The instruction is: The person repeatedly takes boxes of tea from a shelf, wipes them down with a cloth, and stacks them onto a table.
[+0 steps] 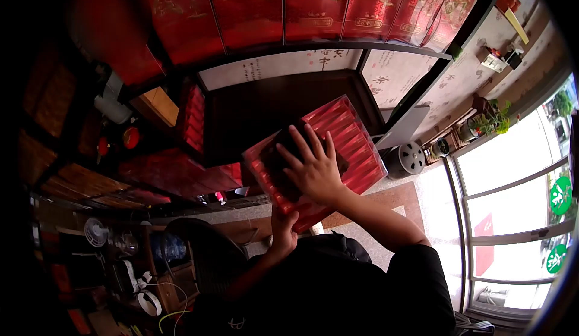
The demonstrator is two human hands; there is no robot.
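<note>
A wide pack of glossy red boxes in clear wrap (pixel 356 137) is held tilted in front of my body. My left hand (pixel 283 232) grips its near lower edge, thumb up against the side. On top of the pack my right hand (pixel 315 170) lies flat with its fingers spread. Beneath that palm is a dark, cloth-like patch (pixel 278 166), too dim to identify for certain; it covers part of the red surface.
Tall red boxes with gold lettering (pixel 313 10) line the shelf above. Behind the pack is a dark shelf compartment (pixel 253 110). More red packs (pixel 193 119) stand at left, a fan (pixel 96 232) lower left. A silver canister (pixel 407 158) and glass doors (pixel 512 203) are at right.
</note>
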